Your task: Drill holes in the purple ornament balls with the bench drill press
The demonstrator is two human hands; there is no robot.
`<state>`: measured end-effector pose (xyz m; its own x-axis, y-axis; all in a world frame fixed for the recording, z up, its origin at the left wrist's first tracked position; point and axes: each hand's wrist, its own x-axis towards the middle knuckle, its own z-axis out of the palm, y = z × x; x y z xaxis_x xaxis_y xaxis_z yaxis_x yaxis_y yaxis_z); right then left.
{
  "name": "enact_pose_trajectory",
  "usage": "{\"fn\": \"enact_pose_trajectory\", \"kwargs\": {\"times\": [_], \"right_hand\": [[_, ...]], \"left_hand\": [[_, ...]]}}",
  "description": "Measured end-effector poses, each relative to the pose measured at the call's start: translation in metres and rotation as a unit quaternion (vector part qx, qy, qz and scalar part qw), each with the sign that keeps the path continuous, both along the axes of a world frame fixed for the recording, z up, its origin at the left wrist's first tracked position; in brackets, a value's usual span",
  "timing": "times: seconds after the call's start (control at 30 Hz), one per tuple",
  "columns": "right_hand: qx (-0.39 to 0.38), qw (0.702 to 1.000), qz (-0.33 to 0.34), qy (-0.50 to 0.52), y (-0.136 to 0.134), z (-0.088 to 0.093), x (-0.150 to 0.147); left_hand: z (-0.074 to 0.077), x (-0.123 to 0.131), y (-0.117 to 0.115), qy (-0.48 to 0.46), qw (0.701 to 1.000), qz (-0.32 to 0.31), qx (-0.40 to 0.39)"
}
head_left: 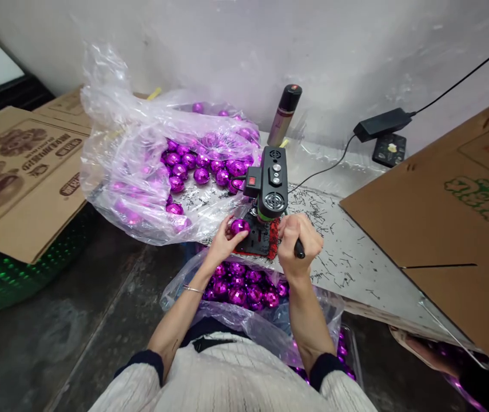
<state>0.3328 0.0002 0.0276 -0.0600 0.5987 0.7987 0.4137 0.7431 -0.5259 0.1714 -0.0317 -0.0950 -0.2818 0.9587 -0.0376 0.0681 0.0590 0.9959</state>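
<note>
My left hand (223, 240) grips a shiny purple faceted bauble (239, 227) between thumb and fingers, at the left side of a dark base plate (253, 240). Over that plate stands a black machine head (274, 182) with round vents, buttons and a red switch. Closed in a fist, my right hand (299, 243) holds a black handle (299, 249), just right of the machine; whether the handle joins it is hidden. Below my hands, a clear plastic bag (175, 292) contains many purple baubles (238, 296).
More baubles (179, 170) fill a large clear bag (115, 143) on the left of the table (330, 252), which is strewn with small black bits. Behind stand a spray can (285, 114) and a power adapter (384, 124). Cardboard boxes (25, 171) flank both sides.
</note>
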Motion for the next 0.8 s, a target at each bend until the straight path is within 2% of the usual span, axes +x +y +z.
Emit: {"fn": "enact_pose_trajectory", "kwargs": {"times": [0.1,0.23,0.33,0.6,0.8], "right_hand": [[0.001,1.000,0.000,-0.002,0.000,0.000,0.001],[0.008,1.000,0.011,-0.001,-0.001,-0.003,0.001],[0.009,1.000,0.012,0.000,-0.002,-0.005,0.002],[0.006,1.000,0.027,0.013,-0.003,-0.009,0.002],[0.010,1.000,0.022,0.010,-0.004,-0.008,0.002]], "left_hand": [[-0.007,0.014,0.007,0.100,0.995,0.005,0.014],[-0.004,0.019,0.012,0.241,0.968,-0.009,0.077],[0.000,0.021,0.015,0.297,0.950,-0.009,0.098],[-0.006,0.022,0.018,0.302,0.948,-0.025,0.093],[-0.018,0.027,0.019,0.291,0.948,-0.026,0.125]]}}
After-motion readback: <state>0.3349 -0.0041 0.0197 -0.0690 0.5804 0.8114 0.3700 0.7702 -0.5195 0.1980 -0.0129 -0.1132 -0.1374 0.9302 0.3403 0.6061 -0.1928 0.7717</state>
